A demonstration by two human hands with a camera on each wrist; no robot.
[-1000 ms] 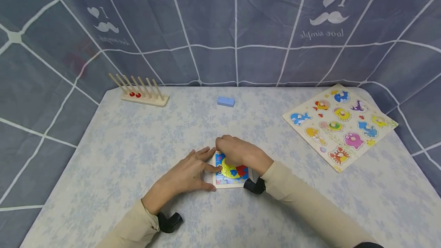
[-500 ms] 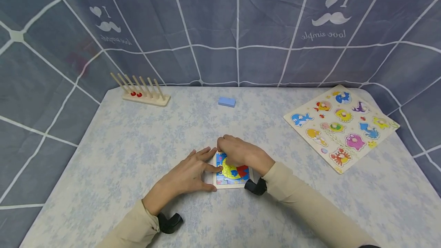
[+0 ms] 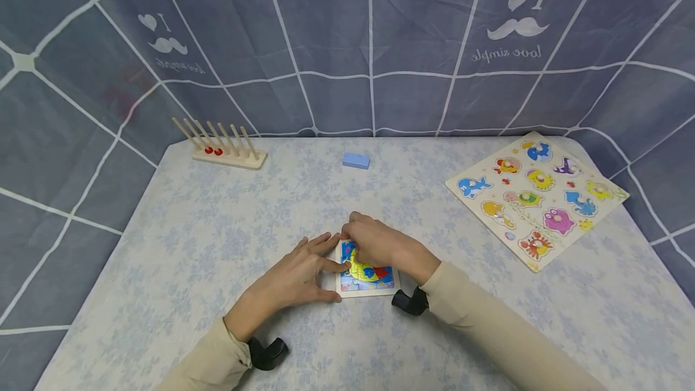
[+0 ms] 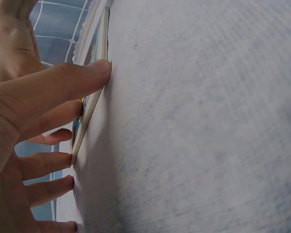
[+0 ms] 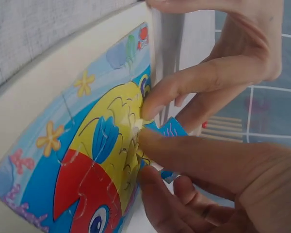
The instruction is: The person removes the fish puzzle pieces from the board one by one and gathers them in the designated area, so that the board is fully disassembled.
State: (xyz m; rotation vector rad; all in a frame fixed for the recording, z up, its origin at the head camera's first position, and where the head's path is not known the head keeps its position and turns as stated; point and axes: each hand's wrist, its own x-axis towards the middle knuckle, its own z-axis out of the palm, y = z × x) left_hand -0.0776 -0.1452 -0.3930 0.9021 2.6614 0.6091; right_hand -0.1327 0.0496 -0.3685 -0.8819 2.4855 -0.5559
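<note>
Backdrop point(image 3: 336, 29): blue-grey sheet, white grid lines, faint creases; table point(image 3: 217, 216) beneath, pale covering with blue mottling; animal board point(image 3: 552, 197) on the right side, flat, square-cornered, set at an angle, its printed sea creatures bearing small knobs.

Left hand point(image 3: 295, 276): fingers spread, thumb against the near part of the jigsaw's left edge, a finger reaching over the picture; right hand point(image 3: 382, 243): fingers bent over the far part of the picture, apparently pinching the blue piece, contact partly hidden.

Peg rack point(image 3: 228, 158), far left: pale, wood-like base, slender round pegs, red beads point(image 3: 218, 151) low on it.

Fish jigsaw point(image 3: 365, 279): flat on the table, between the hands; thin, stiff and light by judgement, so liable to slide if pushed; best held by the raised pale frame point(image 5: 43, 53), at opposite edges; printed face smooth with a slight sheen, probably a little slippery; curved seams interlock across yellow scales and red head.

Blue block point(image 3: 356, 160): small, oblong, beyond the jigsaw; material cannot be told.

Blue piece point(image 5: 174, 127): pink wavy marks, sharp corner; judged rigid, very light; tabs likely the fragile part, hence grip by the broad faces or straight edge.
</note>
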